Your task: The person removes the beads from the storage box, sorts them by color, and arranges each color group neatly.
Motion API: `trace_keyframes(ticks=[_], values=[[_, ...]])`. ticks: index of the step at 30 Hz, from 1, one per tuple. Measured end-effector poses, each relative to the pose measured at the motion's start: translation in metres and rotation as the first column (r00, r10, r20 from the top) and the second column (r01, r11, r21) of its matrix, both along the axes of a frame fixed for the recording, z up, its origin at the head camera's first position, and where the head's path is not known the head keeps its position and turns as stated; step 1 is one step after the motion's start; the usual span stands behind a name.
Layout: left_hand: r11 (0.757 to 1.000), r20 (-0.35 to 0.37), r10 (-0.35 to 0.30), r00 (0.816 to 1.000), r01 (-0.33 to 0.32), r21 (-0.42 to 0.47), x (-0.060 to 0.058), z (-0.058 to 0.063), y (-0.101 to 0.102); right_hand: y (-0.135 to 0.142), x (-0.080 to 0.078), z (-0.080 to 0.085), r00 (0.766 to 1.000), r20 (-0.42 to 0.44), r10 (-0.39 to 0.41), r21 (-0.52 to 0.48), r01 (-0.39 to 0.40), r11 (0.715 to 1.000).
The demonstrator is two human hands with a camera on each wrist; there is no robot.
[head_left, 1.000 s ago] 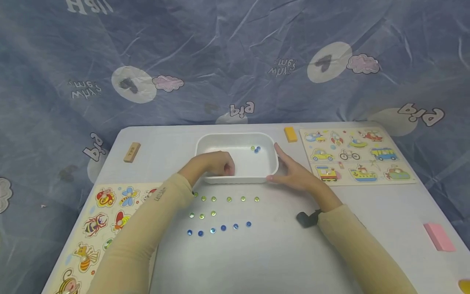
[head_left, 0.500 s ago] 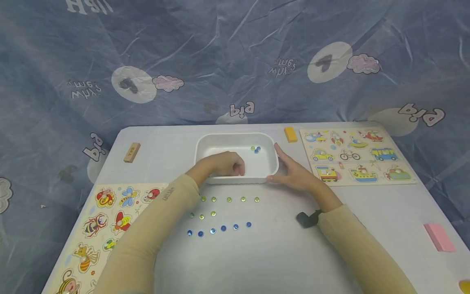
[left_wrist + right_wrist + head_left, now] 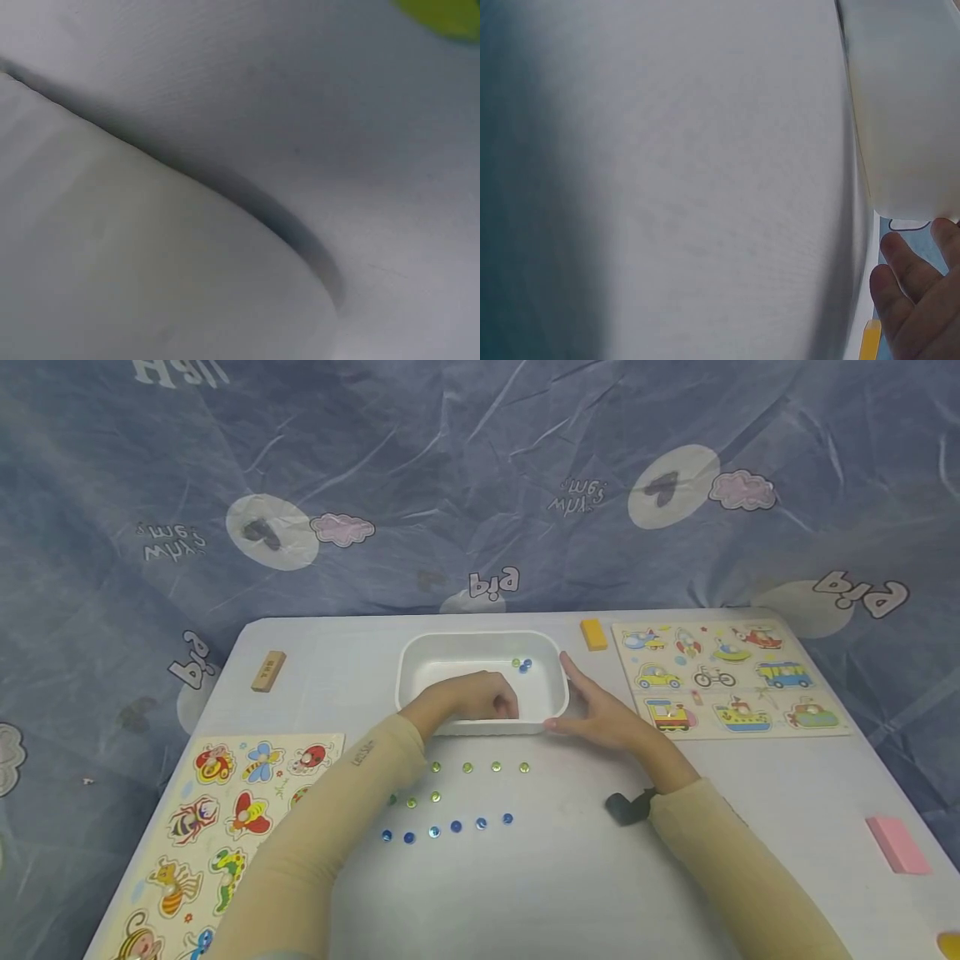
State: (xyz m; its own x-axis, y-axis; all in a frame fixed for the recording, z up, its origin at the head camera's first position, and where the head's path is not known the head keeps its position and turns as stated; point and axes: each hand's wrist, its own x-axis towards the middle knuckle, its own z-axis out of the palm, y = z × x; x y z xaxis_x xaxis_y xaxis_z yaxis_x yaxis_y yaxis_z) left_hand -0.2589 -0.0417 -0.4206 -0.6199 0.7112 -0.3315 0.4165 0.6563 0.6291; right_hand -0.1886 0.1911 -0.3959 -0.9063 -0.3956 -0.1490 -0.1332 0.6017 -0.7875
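A white tray [image 3: 540, 700] stands toward the back middle of the table. My left hand [image 3: 480, 695] reaches over its front rim, fingers bent down inside; their tips are hidden, so I cannot tell whether they hold anything. My right hand [image 3: 600, 714] touches the tray's right end, thumb at the front corner and the other fingers extended along the side. Inside the tray at back right lie a small green bead [image 3: 516, 662] and two blue beads [image 3: 527, 663]. In front of it are rows of green beads [image 3: 468, 767] and a row of blue beads [image 3: 457, 827].
An insect puzzle board [image 3: 281, 762] lies partly under the left sleeve. At back right is a vehicle puzzle board [image 3: 701, 647], with a yellow block [image 3: 593, 634] beside it. A wooden block [image 3: 268, 671] lies at back left, a pink block [image 3: 897, 843] at far right.
My left hand has slid to the right inside the tray, its forearm following and covering more of the bead rows' left ends. The right hand and the tray look almost unmoved.
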Motion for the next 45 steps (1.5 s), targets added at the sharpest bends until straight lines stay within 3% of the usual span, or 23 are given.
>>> trace_keyframes(ticks=[4,11,15,20,25,30,35,40,45], values=[[1.000,-0.012,0.011,1.000,-0.011,-0.005,0.001,0.005,0.000,0.000,0.000,0.000,1.000,0.001,0.002,0.001,-0.002,1.000],[0.998,-0.141,0.026,0.990,-0.017,0.063,-0.001,0.020,-0.006,-0.001,0.001,0.002,1.000,0.001,0.005,-0.002,-0.005,1.000],[0.993,-0.154,0.071,0.986,-0.056,0.101,0.002,0.031,-0.012,-0.001,0.002,0.003,1.000,0.008,-0.003,0.003,0.003,1.000],[0.981,-0.132,0.136,0.982,-0.114,0.159,0.016,0.048,-0.022,0.000,0.000,-0.002,1.000,0.003,-0.011,0.014,0.011,1.000],[0.963,-0.122,0.197,0.973,-0.169,0.208,0.037,0.057,-0.036,0.005,-0.009,-0.020,1.000,-0.011,-0.021,0.025,0.021,0.999],[0.942,-0.075,0.239,0.968,-0.212,0.258,0.063,0.055,-0.050,0.010,-0.015,-0.031,1.000,-0.026,-0.016,0.029,0.017,0.999],[0.938,-0.014,0.269,0.963,-0.259,0.230,0.085,0.047,-0.064,0.012,-0.015,-0.032,0.999,-0.033,-0.005,0.026,0.006,1.000],[0.941,-0.010,0.303,0.953,-0.297,0.164,0.100,0.040,-0.076,0.011,-0.014,-0.029,0.999,-0.032,-0.005,0.027,0.005,1.000],[0.948,-0.030,0.304,0.952,-0.299,0.112,0.109,0.032,-0.081,0.004,-0.006,-0.013,1.000,-0.006,-0.008,0.012,0.008,1.000]])
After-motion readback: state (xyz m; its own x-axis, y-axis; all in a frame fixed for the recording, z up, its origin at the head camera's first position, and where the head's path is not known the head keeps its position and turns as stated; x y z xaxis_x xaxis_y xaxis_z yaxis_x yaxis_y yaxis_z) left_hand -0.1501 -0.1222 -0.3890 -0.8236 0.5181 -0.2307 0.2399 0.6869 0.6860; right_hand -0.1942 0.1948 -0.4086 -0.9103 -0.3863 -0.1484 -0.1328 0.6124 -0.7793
